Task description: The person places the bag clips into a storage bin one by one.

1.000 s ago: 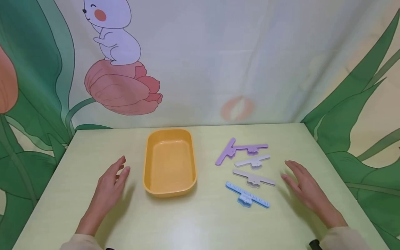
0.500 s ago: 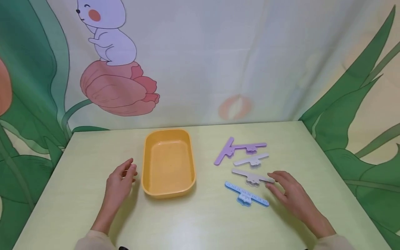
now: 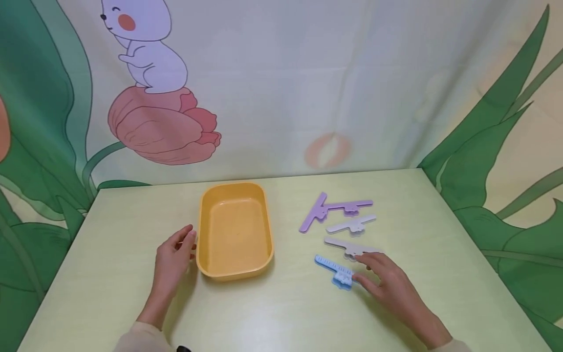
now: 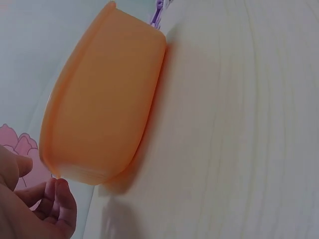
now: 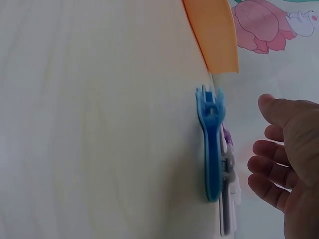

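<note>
Fingers (image 3: pixel 368 266) of the right hand (image 3: pixel 389 283), spread apart, hide one end of the blue toothed plastic clip (image 3: pixel 333 267); left hand (image 3: pixel 172 256) fingers, loosely curled, sit beside the orange rectangular plastic tray (image 3: pixel 234 270).

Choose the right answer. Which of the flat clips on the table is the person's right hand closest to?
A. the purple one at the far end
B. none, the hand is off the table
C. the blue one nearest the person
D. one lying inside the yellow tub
C: the right hand reaches over the near end of the row, its fingertips right at the blue clip.
</note>
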Action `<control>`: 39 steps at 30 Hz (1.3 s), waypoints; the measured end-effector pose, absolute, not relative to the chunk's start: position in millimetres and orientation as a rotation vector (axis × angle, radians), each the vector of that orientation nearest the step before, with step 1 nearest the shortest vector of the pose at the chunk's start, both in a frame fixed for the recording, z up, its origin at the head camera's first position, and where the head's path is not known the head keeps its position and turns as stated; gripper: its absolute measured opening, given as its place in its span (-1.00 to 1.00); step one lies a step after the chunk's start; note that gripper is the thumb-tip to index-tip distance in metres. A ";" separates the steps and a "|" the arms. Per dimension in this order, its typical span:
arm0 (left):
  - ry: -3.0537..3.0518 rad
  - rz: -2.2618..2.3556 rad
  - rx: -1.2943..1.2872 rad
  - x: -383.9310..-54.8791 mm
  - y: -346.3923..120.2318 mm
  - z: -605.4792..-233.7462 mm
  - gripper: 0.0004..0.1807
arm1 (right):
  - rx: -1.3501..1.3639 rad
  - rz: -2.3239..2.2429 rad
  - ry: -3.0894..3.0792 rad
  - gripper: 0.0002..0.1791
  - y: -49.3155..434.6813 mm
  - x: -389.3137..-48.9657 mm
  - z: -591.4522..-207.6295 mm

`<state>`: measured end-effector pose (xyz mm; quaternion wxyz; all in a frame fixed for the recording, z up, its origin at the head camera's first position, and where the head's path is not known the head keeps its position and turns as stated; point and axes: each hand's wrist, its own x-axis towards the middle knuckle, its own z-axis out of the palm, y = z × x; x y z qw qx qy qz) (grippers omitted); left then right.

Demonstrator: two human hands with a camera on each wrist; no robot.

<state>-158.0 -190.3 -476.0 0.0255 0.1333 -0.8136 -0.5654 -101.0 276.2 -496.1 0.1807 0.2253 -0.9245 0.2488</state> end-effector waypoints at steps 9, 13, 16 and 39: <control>-2.490 -1.776 0.492 -161.5 -182.0 -475.1 -0.42 | 0.622 0.704 -2.653 -0.53 261.2 -95.7 -504.6; -2.495 -1.769 0.514 -162.6 -180.6 -476.5 -0.43 | 0.588 0.692 -2.673 -0.54 256.2 -93.9 -505.1; -2.498 -1.772 0.525 -163.4 -179.9 -478.1 -0.44 | 0.560 0.680 -2.683 -0.54 254.2 -93.2 -505.8; -2.530 -1.777 0.530 -165.5 -178.9 -481.2 -0.45 | 0.466 0.677 -2.767 -0.60 243.2 -94.6 -510.6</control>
